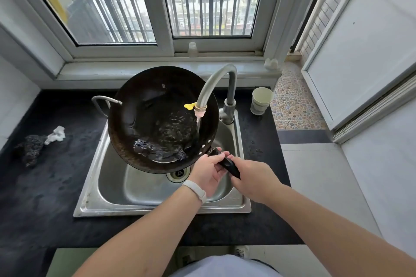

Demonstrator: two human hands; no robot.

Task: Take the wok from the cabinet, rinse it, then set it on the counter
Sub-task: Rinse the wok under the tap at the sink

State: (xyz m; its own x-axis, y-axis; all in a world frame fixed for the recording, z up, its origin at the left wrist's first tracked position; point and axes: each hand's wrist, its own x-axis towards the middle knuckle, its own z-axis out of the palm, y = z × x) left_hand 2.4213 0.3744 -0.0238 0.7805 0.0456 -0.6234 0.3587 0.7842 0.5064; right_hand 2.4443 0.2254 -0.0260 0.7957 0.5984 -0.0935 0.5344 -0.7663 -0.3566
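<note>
Both hands (208, 170) round the wok (157, 117) handle, its middle hidden.

The wok (162, 119) hides the sink's (135, 186) far half.

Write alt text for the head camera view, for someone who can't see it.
Both hands, left hand and right hand, grip the black handle of a dark wok, held tilted over a steel sink while the faucet runs water into it. A paper cup stands on the black counter beside the faucet.
</note>
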